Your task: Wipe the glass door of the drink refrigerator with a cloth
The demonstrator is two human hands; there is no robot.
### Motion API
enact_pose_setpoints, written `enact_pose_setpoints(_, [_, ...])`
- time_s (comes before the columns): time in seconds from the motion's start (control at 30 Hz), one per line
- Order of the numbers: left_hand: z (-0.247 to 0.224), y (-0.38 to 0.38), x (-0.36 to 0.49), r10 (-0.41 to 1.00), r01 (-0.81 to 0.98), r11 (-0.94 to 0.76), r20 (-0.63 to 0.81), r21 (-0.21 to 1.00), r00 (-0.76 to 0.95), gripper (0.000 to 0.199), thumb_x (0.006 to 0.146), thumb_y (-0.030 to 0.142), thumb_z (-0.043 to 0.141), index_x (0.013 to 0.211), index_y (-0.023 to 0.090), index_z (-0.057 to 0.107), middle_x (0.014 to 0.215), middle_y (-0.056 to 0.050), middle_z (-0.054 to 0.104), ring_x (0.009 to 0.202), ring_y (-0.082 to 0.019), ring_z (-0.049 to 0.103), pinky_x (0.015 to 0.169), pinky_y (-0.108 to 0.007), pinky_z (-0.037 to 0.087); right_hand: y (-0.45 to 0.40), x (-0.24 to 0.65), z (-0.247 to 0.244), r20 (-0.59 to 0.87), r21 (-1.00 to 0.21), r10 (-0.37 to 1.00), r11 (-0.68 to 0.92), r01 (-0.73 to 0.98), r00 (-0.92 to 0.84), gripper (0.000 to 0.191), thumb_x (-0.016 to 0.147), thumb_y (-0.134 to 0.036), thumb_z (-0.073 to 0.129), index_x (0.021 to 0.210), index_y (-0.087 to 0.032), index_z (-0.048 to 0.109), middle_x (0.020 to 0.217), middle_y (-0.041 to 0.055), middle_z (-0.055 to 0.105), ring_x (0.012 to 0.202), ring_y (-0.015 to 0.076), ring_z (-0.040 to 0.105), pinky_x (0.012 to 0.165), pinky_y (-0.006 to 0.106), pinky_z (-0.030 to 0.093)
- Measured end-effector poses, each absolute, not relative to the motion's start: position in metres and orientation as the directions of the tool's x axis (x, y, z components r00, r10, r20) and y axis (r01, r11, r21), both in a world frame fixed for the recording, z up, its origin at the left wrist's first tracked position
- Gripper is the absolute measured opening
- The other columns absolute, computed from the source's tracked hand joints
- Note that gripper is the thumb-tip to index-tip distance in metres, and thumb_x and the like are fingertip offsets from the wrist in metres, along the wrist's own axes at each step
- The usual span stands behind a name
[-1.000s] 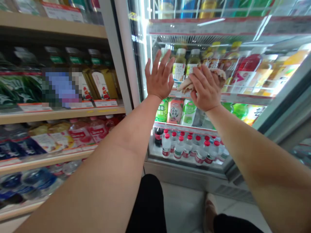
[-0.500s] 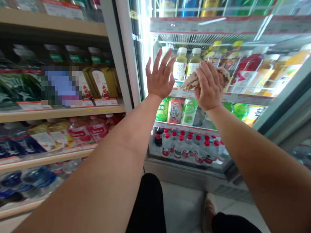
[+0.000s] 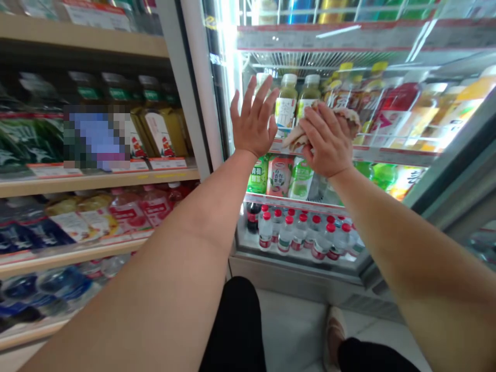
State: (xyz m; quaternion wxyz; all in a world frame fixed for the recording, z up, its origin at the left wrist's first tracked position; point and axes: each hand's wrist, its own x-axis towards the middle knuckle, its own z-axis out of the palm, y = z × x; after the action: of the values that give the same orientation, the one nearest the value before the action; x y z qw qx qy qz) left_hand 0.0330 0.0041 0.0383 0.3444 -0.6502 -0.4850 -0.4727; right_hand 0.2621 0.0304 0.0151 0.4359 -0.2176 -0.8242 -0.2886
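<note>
My left hand (image 3: pixel 252 124) lies with fingers spread and palm forward against the glass front of a lit drinks fridge (image 3: pixel 294 276). It holds nothing. My right hand (image 3: pixel 329 139) is pressed over a crumpled beige cloth (image 3: pixel 296 139) on the same glass. Parts of the cloth stick out at both sides of the fingers; the rest is hidden beneath them. Behind the glass, between my hands, stand pale green bottles with white caps (image 3: pixel 287 103). A red drink bottle (image 3: pixel 395 108) stands further right.
Left of the fridge, open shelves (image 3: pixel 170 178) hold rows of bottles. Small red-capped bottles (image 3: pixel 284 235) fill the fridge's lowest level. A metal frame (image 3: pixel 445 201) runs along the right. My shoe (image 3: pixel 334 330) is on the tiled floor (image 3: pixel 290 320).
My right hand and the cloth have shifted slightly left across the glass. My left hand stays nearly in the same place, spread out.
</note>
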Motion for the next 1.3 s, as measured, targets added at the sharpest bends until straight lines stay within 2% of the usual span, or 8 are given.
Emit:
enact_pose_setpoints(0.2, [0.039,0.001,0.034,0.293,0.953,-0.302,0.952,-0.001,0.094,0.065,0.092,0.041,0.043,0.157,0.042,0.038,0.164,0.023,0.023,0.155,-0.004,-0.015,0.133,-0.038,-0.016,0.039,0.26,0.012,0.873,0.283,0.069,0.735,0.616,-0.483,0.055,0.104,-0.036,0.029,0.156,-0.029,0.044,0.164,-0.0004,0.042,0.157,0.0279,0.028,0.126,0.059,0.024])
enact_pose_setpoints(0.33, [0.038,0.004,0.035,0.306,0.976,-0.217,0.948,-0.021,0.088,0.065,0.094,0.039,0.041,0.158,0.029,0.039,0.167,0.017,0.015,0.157,-0.008,-0.013,0.132,-0.042,-0.019,0.05,0.259,0.009,0.937,0.224,0.019,0.733,0.642,-0.349,0.056,0.105,-0.037,0.023,0.156,-0.025,0.042,0.165,0.0012,0.041,0.157,0.0269,0.027,0.127,0.057,0.018])
enact_pose_setpoints(0.4, [0.038,0.004,0.036,0.307,0.976,-0.218,0.948,-0.012,0.08,0.065,0.093,0.039,0.042,0.158,0.032,0.04,0.167,0.019,0.016,0.156,-0.008,-0.015,0.132,-0.042,-0.018,0.052,0.259,0.009,0.95,0.198,0.017,0.739,0.644,-0.311,0.055,0.105,-0.039,0.025,0.155,-0.027,0.044,0.165,-0.0001,0.041,0.158,0.0268,0.026,0.127,0.056,0.018])
enact_pose_setpoints(0.67, [0.039,-0.003,0.037,0.288,0.958,-0.287,0.954,0.005,0.081,0.068,0.089,0.037,0.044,0.157,0.043,0.041,0.163,0.024,0.015,0.156,-0.009,-0.011,0.133,-0.039,-0.012,0.04,0.261,0.01,0.894,0.274,0.037,0.744,0.61,-0.447,0.058,0.099,-0.038,0.037,0.156,-0.03,0.045,0.164,-0.0031,0.041,0.157,0.0327,0.028,0.124,0.062,0.023])
enact_pose_setpoints(0.83, [0.04,-0.004,0.039,0.338,0.978,-0.208,0.939,0.007,0.065,0.067,0.091,0.038,0.038,0.158,0.035,0.041,0.165,0.021,0.016,0.156,-0.008,-0.012,0.134,-0.039,-0.012,0.039,0.262,0.01,0.878,0.301,0.056,0.708,0.639,-0.475,0.059,0.099,-0.033,0.039,0.158,-0.029,0.043,0.164,0.0019,0.043,0.156,0.0326,0.029,0.123,0.064,0.028])
enact_pose_setpoints(0.97, [0.04,-0.008,0.04,0.341,0.979,-0.205,0.938,0.004,0.067,0.066,0.093,0.037,0.037,0.159,0.034,0.04,0.165,0.021,0.016,0.156,-0.008,-0.014,0.134,-0.041,-0.012,0.048,0.261,0.009,0.942,0.31,-0.106,0.63,0.712,-0.317,0.056,0.098,-0.03,0.041,0.153,-0.024,0.049,0.16,0.0057,0.048,0.151,0.0309,0.04,0.121,0.06,0.033])
enact_pose_setpoints(1.07, [0.04,-0.008,0.039,0.336,0.979,-0.203,0.939,-0.003,0.072,0.065,0.093,0.037,0.036,0.158,0.035,0.04,0.165,0.022,0.015,0.155,-0.006,-0.013,0.134,-0.038,-0.012,0.048,0.26,0.009,0.968,0.238,-0.093,0.627,0.742,-0.232,0.056,0.098,-0.029,0.041,0.153,-0.024,0.048,0.161,0.0052,0.047,0.152,0.0308,0.039,0.12,0.059,0.034])
enact_pose_setpoints(1.3, [0.041,-0.003,0.039,0.38,0.986,-0.164,0.924,0.019,0.045,0.069,0.092,0.042,0.041,0.16,0.031,0.037,0.166,0.02,0.01,0.154,-0.009,-0.021,0.132,-0.04,-0.019,0.038,0.264,0.009,0.724,0.472,0.011,0.721,0.507,-0.69,0.057,0.1,-0.036,0.04,0.157,-0.029,0.043,0.166,-0.0029,0.038,0.158,0.0258,0.027,0.127,0.055,0.027])
